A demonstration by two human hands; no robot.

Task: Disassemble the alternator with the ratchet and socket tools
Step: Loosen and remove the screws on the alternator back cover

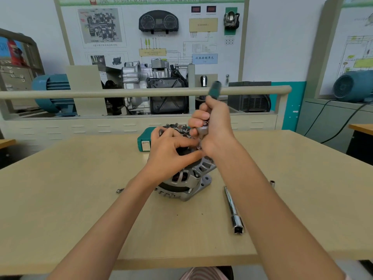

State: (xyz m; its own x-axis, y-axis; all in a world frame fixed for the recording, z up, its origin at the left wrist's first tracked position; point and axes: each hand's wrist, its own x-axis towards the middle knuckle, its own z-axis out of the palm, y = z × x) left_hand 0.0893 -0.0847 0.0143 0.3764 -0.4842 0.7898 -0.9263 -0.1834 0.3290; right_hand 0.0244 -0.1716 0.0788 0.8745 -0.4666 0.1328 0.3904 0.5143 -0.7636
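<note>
Alternator [187, 178] mid-table, toward far edge. Right hand [214, 126] clenched round ratchet [202, 129], teal handle tilted up and away, head above the housing top. Left hand [171, 150] nearer the fastener, fingertips pinching there (socket hidden).

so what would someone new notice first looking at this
Most likely the two hands meeting over the grey alternator at the middle of the table: the right hand grips a green-handled ratchet raised above it, while the left hand rests on top. Next, the long chrome extension bar lying to the right, and the big gearbox training board behind.
</note>
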